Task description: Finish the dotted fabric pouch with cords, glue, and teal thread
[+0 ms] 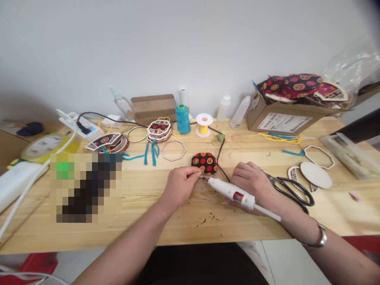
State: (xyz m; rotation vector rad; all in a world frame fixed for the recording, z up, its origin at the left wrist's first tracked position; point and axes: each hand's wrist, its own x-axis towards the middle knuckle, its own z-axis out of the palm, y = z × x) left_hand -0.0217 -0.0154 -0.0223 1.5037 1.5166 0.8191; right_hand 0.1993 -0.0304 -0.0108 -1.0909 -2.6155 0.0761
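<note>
1. The patterned fabric piece [204,163] lies on the wooden table [133,221], just beyond the fingertips of the left hand [181,184].
2. The left hand's thumb and forefinger are closed on the piece's near edge, at its left side; most of the fabric extends past them, uncovered.
3. The right hand [251,182], right of the piece, is curled around a white glue gun [231,192]; the handle is hidden. The nozzle points at the piece's near edge, close to the left fingertips; whether it touches is unclear.
4. Beyond the piece stand a blue thread cone [183,119] and a yellow thread spool [203,126].
5. Black-handled scissors [292,190] lie to its right.
</note>
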